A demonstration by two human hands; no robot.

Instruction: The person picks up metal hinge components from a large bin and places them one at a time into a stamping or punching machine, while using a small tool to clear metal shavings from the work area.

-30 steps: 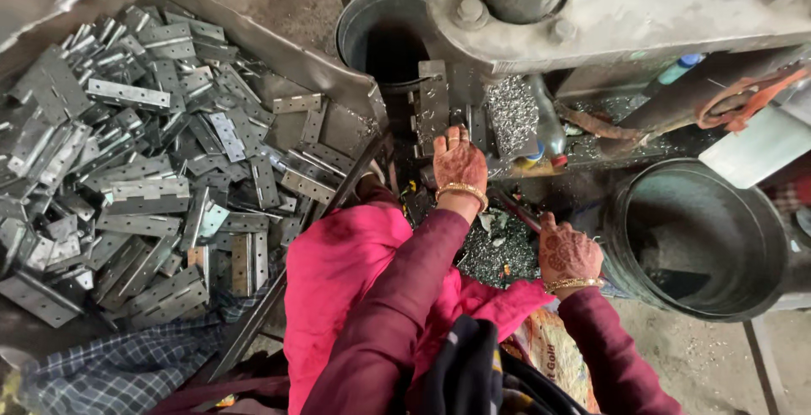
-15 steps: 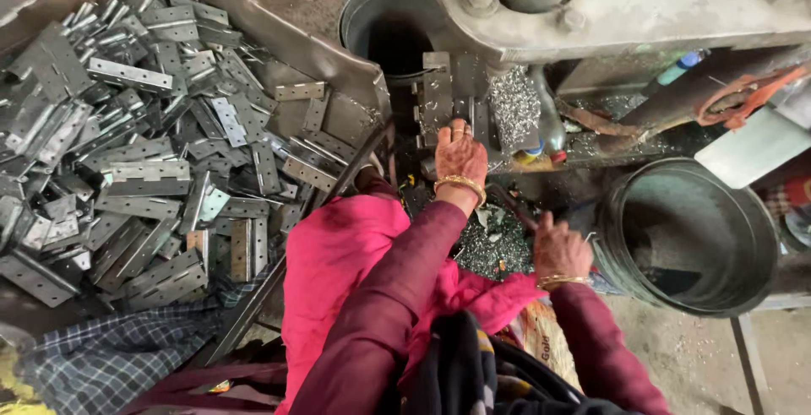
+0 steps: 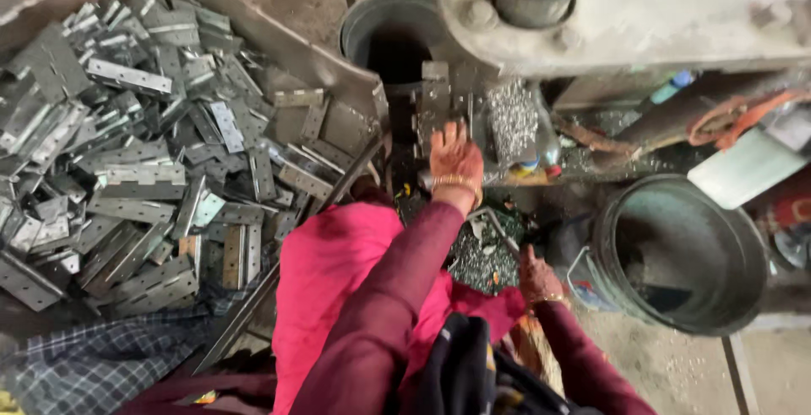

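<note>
dull grey steel fills the left of the view: a heap of flat, punched metal hinge plates (image 3: pixel 144 170) lying crisscross in a slanted sheet-metal tray (image 3: pixel 279 52). the left hand (image 3: pixel 454 160), ringed by a gold bangle at the wrist, reaches forward with fingers spread and flat against the small stepped metal block (image 3: pixel 435 103) on the press machine's worktop; whether it pinches anything there cannot be told. just right of that block lies a glittering pile of fine metal shavings (image 3: pixel 511 119). the right hand (image 3: pixel 538 276) sits lower, near the lap, its grip closed around a thin grey metal rod (image 3: pixel 494 225) that slants up toward the left wrist. a round dark metal bucket (image 3: pixel 676 254) stands right of it, another round dark bin (image 3: pixel 389 31) behind the block. bright pink cloth (image 3: pixel 329 271) covers the lap.
</note>
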